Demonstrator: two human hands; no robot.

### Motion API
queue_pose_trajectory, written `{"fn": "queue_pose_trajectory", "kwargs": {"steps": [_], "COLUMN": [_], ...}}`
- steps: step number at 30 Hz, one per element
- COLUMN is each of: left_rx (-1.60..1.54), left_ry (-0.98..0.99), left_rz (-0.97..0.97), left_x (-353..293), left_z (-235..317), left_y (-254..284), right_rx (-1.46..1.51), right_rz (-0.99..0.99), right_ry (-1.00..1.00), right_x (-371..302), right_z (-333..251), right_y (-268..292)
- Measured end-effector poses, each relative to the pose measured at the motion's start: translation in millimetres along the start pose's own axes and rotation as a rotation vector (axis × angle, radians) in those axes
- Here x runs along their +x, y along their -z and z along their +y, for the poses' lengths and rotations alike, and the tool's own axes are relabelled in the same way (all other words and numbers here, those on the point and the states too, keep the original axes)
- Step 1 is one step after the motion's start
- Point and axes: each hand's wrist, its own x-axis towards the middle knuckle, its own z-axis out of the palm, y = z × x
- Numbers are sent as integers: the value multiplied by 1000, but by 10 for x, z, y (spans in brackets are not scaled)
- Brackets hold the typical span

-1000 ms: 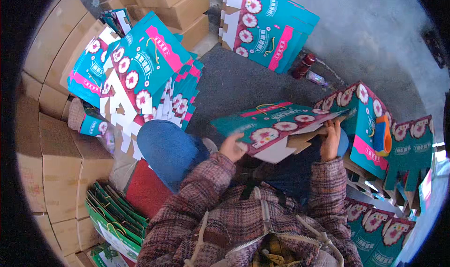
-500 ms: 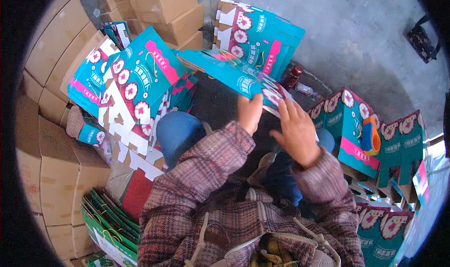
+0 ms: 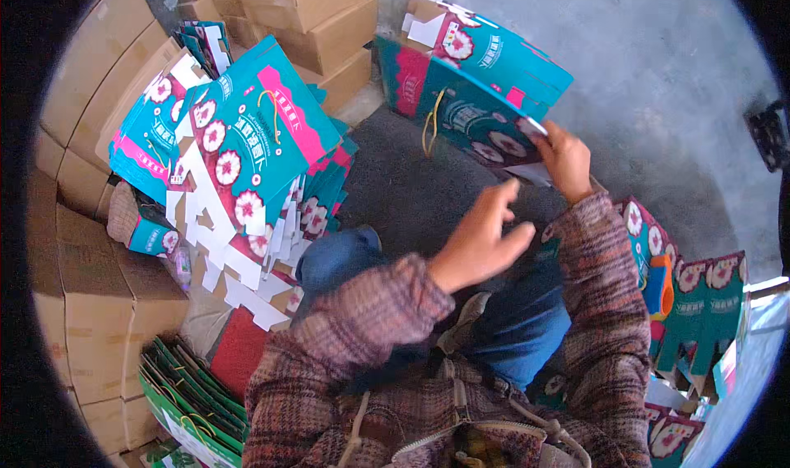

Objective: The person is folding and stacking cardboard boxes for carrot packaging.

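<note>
My right hand grips one lower corner of a flat teal gift carton printed with round white-and-maroon pictures. The carton stands tilted on edge, a yellow cord handle hanging from its side. Below that corner is my left hand, empty and apart from the carton, its fingers spread. Behind the held carton, more teal cartons lean together and are partly covered by it. On the left lies a pile of flat teal cartons with white cut-out flaps, one showing a yellow cord.
Brown cardboard boxes are stacked along the left, with more boxes at the back. Standing teal cartons line the right, beside an orange-and-blue ring. Green bags sit lower left. A dark pouch lies far right.
My left hand has let go of the carton and drawn back. My right hand has moved up and right, swinging the carton upright so its corded side shows. It now hides a red can and small bottle.
</note>
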Motion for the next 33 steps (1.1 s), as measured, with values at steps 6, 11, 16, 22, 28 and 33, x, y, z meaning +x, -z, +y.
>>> {"fn": "queue_pose_trajectory", "kwargs": {"steps": [6, 11, 16, 22, 28, 33], "left_rx": [77, 24, -62, -8, -40, -26], "left_ry": [41, 236, 346, 359, 405, 425], "left_rz": [-110, -91, -165, -203, -206, -216], "left_x": [-53, 55, 267, 405, 561, 558], "left_z": [123, 12, -59, -222, -299, -296], "left_y": [383, 610, 705, 757, 784, 813], "right_rx": [96, 77, 206, 128, -421, -461], "right_rz": [-100, -234, -342, -369, 129, 105], "right_ry": [-23, -36, -37, -40, -16, 169], "right_x": [893, 1505, 1822, 2075, 2124, 1921], "right_z": [409, 802, 1245, 1500, 1566, 1381], "right_y": [-810, -1355, -1824, -2123, -2510, -2856]}}
